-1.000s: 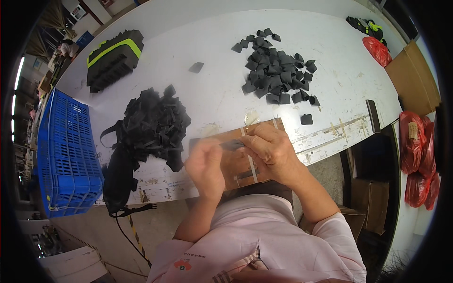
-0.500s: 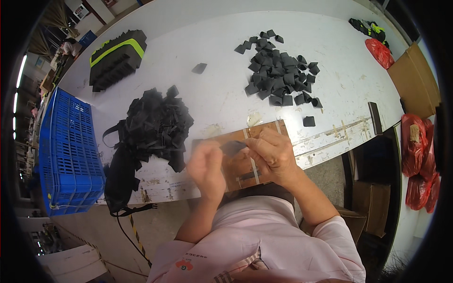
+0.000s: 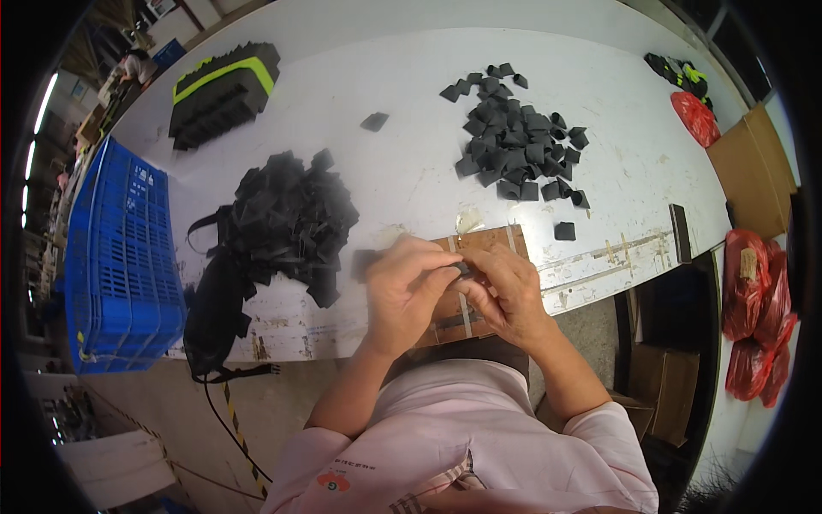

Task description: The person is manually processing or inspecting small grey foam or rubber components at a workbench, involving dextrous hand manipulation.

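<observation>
Fingers of my left hand [image 3: 409, 287] and right hand [image 3: 507, 287] are pinching one small black piece [image 3: 463, 269] over the wooden board [image 3: 479, 242], center frame; next, I judge, needing careful alignment.

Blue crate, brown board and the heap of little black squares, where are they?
blue crate [image 3: 120, 257], head view, on its slotted side wall.
brown board [image 3: 490, 242], head view, on its bare top edge above the hands.
heap of little black squares [image 3: 514, 141], head view, middle of the heap.
</observation>
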`<move>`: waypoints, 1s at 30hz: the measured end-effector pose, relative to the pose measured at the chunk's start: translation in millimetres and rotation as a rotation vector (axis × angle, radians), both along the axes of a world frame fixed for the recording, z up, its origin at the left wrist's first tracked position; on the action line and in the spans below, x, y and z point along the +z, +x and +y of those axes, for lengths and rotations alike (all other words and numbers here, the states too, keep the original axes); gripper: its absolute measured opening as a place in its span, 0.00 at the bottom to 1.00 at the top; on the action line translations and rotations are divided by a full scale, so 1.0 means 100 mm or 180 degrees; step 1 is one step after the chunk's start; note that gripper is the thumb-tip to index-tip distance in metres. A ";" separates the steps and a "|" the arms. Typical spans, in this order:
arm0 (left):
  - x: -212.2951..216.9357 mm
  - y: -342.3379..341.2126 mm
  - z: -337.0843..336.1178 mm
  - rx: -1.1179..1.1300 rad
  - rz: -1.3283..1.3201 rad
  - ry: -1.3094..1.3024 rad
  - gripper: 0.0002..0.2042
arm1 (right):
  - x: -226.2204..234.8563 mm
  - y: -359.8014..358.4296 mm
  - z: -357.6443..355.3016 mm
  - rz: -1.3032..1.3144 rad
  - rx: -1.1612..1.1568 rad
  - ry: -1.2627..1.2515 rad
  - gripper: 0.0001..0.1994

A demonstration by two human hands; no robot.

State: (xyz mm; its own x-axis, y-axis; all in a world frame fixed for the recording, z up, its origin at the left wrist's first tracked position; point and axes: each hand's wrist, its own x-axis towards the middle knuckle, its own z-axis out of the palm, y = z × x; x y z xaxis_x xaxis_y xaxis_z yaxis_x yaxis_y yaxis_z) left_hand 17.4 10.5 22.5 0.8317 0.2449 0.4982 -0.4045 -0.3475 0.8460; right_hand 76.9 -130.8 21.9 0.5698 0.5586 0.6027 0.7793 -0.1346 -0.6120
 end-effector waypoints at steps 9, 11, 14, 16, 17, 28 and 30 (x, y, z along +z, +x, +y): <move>-0.31 -0.02 -0.16 0.0718 -0.0398 0.0250 0.06 | 0.03 0.04 0.04 -0.0054 -0.0046 -0.0108 0.07; -0.61 -0.11 -0.11 0.1333 -0.0199 0.0708 0.07 | 0.06 0.15 -0.03 0.1127 0.0203 0.0232 0.03; -0.99 -0.24 0.17 0.2299 0.0934 0.0274 0.09 | 0.10 0.43 -0.05 0.2410 -0.0544 0.1147 0.13; -1.27 -0.28 0.50 0.2735 0.1160 0.0688 0.10 | -0.13 0.44 -0.08 0.2381 -0.0919 0.0804 0.15; -1.38 -0.29 0.61 0.2660 0.1626 0.1004 0.10 | -0.25 0.31 -0.18 0.2406 -0.0886 0.0452 0.15; -0.99 -0.58 0.50 0.0765 0.0617 0.0683 0.08 | -0.76 -0.37 0.56 0.6024 0.0548 0.0508 0.13; -0.96 -0.61 0.43 0.0913 0.0426 0.0463 0.08 | -0.88 -0.36 0.65 0.6388 0.0564 0.0925 0.11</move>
State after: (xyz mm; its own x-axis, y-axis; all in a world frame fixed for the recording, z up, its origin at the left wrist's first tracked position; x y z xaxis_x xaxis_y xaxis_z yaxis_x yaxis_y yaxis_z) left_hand -43.8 53.1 -73.8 0.7996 0.4126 0.4364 -0.1617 -0.5519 0.8181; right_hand 41.1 -66.1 -66.5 0.3740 0.6944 -0.6147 -0.8936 0.0924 -0.4393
